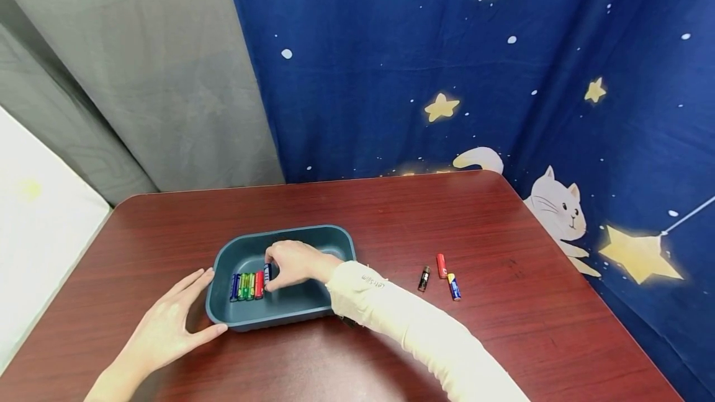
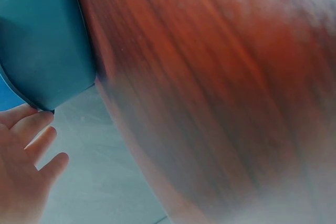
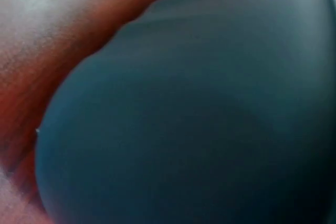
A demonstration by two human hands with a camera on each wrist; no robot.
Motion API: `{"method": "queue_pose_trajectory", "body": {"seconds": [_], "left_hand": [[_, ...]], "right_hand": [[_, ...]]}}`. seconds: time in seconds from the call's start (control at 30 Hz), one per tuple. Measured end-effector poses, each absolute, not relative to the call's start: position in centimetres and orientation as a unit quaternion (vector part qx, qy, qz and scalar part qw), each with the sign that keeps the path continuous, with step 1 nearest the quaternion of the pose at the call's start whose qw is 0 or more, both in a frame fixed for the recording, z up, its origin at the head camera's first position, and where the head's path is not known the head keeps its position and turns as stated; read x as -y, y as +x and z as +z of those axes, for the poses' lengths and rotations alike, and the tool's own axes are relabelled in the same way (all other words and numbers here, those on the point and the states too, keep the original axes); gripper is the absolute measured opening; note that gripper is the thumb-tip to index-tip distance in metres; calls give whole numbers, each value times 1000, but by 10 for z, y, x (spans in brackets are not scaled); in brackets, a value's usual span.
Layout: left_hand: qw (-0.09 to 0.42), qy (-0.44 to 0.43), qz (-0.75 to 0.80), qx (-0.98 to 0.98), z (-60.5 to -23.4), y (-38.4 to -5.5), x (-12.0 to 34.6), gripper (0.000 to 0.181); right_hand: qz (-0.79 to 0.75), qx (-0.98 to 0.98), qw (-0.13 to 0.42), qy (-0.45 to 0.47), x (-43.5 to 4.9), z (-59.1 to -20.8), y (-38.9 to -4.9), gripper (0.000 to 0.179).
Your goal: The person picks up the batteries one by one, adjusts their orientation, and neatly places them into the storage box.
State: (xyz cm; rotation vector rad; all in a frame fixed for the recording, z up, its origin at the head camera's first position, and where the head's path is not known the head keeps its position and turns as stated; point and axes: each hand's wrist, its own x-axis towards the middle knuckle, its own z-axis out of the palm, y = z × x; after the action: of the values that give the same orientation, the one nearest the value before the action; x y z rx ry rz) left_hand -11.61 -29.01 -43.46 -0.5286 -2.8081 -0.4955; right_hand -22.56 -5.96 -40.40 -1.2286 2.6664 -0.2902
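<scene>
A dark teal plastic bin [image 1: 290,317] stands on the table, with a row of batteries [image 1: 246,286] side by side at its left end: blue, green and red ones. Inside the bin, my right hand [image 1: 296,263] pinches a dark blue battery [image 1: 267,273] between thumb and fingers, at the right end of that row. My left hand [image 1: 170,321] spreads its straight fingers and thumb against the bin's left end; in the left wrist view its fingertips [image 2: 39,119] meet the bin's rim [image 2: 31,103]. The right wrist view holds only the bin's outer wall [image 3: 173,129], close up, with the right hand hidden.
To the right of the bin, a black battery [image 1: 424,279], a red battery [image 1: 442,265] and a blue-and-yellow battery [image 1: 454,287] lie loose on the reddish-brown table [image 1: 536,327]. A dark object [image 1: 349,321] shows partly under the right sleeve. Behind the table hang grey and blue curtains [image 1: 363,67].
</scene>
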Motion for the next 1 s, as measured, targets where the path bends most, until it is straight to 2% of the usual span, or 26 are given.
{"method": "queue_pose_trajectory", "body": {"seconds": [1.0], "left_hand": [[123,-182,-168,961,-436,-117,290,91]], "right_hand": [[-63,-910,69,-404,67,-433,-225,45]]}}
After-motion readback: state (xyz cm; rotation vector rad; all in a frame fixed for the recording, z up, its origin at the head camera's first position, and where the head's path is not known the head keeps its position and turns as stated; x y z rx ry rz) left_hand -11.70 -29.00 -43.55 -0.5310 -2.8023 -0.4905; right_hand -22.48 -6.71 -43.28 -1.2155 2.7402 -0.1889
